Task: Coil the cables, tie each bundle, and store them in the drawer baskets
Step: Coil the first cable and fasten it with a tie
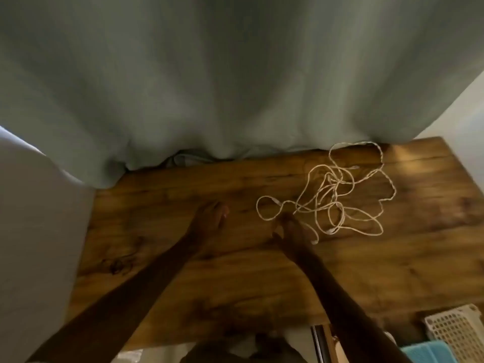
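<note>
Cable point(330, 183) lies tangled on table point(183, 271), right of centre | your left hand point(209, 218) rests flat, holding nothing | your right hand point(290, 229) at the near loop, grip unreadable | judged light, limp, snag-prone: take a free end.

Home room: wooden desk point(262, 271), grey-green curtain point(209, 74) behind.
</note>
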A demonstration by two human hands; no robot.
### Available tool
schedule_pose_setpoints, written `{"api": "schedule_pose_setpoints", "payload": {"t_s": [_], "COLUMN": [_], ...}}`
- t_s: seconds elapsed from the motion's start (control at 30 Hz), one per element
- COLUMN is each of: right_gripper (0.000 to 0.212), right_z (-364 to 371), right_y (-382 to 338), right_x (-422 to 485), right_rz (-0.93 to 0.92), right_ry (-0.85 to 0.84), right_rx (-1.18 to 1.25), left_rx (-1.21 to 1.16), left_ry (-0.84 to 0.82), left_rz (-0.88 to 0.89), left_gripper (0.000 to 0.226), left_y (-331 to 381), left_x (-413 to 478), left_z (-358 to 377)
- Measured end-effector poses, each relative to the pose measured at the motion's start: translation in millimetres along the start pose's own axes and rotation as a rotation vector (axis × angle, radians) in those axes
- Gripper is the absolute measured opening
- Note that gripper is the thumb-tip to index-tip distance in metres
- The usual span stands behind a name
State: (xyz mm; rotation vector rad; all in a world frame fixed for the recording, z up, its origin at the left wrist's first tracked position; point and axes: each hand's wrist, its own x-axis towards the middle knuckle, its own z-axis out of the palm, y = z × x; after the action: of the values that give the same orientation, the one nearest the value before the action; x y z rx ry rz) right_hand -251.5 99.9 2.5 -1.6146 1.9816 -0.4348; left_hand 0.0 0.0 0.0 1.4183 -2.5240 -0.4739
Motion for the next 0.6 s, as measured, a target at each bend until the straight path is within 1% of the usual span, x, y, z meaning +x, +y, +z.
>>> {"api": "schedule_pose_setpoints", "payload": {"t_s": [0.07,0.13,0.2,0.27,0.33,0.37,0.5,0.6], "right_gripper": [0.036,0.038,0.039,0.038,0.029,0.028,0.022,0.021], "right_z": [17.8,34.0,51.9,61.1,66.2,69.2,83.9,97.4], "right_y": [8.5,15.9,20.6,19.2,10.2,5.1,0.1,2.1], "right_x": [8.3,15.4,25.3,35.6,47.0,52.1,71.0,83.8], "right_rz": [-0.116,-0.118,-0.154,-0.205,-0.166,-0.143,-0.143,-0.149], "right_ry": [-0.006,-0.020,0.012,0.083,0.104,0.121,0.224,0.284], "right_rx": [0.000,-0.037,-0.025,-0.042,-0.052,-0.054,-0.054,-0.025], "left_rx": [-0.018,0.011,0.014,0.018,0.008,-0.007,-0.071,-0.138], "left_ry": [-0.024,-0.066,-0.077,-0.031,0.001,0.023,0.149,0.250], "left_rz": [-0.006,-0.038,-0.067,-0.073,-0.091,-0.084,0.017,0.102], "left_gripper": [0.029,0.030,0.025,0.029,0.030,0.028,0.014,0.009], "left_y": [-9.6,-15.6,-21.6,-24.9,-27.7,-29.2,-35.6,-38.2], "left_x": [-0.2,-2.5,2.2,10.3,19.8,24.1,51.3,74.3], "left_z": [16.5,29.7,41.6,53.7,65.5,71.9,96.8,107.4]}}
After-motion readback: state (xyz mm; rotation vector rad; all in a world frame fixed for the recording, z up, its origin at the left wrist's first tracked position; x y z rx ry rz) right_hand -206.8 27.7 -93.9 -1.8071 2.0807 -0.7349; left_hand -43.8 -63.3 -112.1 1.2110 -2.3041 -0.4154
